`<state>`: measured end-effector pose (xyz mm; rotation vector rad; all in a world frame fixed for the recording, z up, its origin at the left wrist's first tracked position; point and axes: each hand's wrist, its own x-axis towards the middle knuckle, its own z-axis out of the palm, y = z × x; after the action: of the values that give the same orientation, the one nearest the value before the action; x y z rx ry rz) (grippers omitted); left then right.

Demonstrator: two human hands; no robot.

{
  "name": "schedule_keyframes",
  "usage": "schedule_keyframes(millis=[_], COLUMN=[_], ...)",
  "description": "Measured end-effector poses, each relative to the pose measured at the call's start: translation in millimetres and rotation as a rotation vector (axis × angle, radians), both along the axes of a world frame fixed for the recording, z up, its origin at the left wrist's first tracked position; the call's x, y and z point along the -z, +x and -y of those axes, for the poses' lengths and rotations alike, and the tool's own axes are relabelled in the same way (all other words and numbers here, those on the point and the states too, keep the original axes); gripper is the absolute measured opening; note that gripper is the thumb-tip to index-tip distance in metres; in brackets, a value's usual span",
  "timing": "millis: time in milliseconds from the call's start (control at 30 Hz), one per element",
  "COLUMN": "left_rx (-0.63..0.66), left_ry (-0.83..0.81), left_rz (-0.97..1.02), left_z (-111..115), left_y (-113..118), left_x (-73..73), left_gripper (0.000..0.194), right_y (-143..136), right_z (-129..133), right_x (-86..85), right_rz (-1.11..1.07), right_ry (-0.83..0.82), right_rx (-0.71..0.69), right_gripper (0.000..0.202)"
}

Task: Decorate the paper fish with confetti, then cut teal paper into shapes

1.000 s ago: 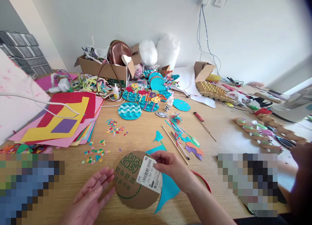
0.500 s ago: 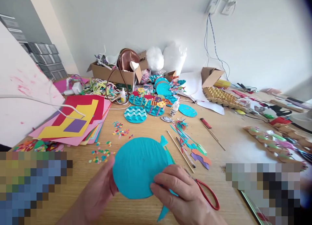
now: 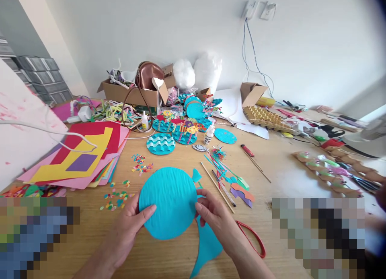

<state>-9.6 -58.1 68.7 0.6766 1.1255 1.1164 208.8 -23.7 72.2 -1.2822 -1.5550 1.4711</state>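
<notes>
A round turquoise disc (image 3: 169, 202) is held up above the wooden table between both hands. My left hand (image 3: 134, 220) grips its left edge, thumb on the face and fingers behind. At the right edge, my right hand (image 3: 211, 210) pinches the rim between thumb and fingers. Beneath the right hand lies a curved turquoise paper offcut (image 3: 208, 244), partly covered by that hand. Red-handled scissors (image 3: 255, 238) rest just right of it, their blades mostly hidden.
Colored sheets (image 3: 72, 158) are stacked at left, with paper dots (image 3: 119, 196) nearby. Sticks (image 3: 217, 186) and scraps (image 3: 241, 194) lie right of the disc. Behind stand a glue bottle (image 3: 209, 133), a wavy disc (image 3: 161, 143) and a cardboard box (image 3: 129, 97).
My left thumb has come onto the disc's face. My right hand has moved up along the right edge, uncovering more of the offcut. The view has shifted slightly right.
</notes>
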Motion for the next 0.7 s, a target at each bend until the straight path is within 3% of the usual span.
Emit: schedule_keyframes(millis=[100,200,300,433,567,700], left_rx=[0.015,0.025,0.012,-0.046,0.095,0.335], left_ry=[-0.023,-0.042,-0.001,0.028,0.105,0.405], left_rz=[-0.003,0.016,0.077,0.037,-0.265,-0.793], left_z=[-1,-4,-10,-17,-18,-20], left_y=[2,4,6,4,8,23], left_x=[1.5,3.9,2.5,-1.8,4.8,19.3], left_gripper=[0.051,0.047,0.041,0.034,0.023,0.023], right_y=[-2,0,15,57,105,137], right_z=[1,1,-7,-37,-81,-121], right_x=[-0.4,-4.8,-12.9,-22.9,-19.4,-1.6], right_rz=[-0.144,-0.177,-0.198,-0.287,-0.419,-0.425], right_ry=[-0.199,-0.233,-0.195,0.008,0.087,0.043], right_rx=[0.008,0.012,0.069,0.364,0.722,0.839], right_gripper=[0.030,0.032,0.032,0.030,0.023,0.017])
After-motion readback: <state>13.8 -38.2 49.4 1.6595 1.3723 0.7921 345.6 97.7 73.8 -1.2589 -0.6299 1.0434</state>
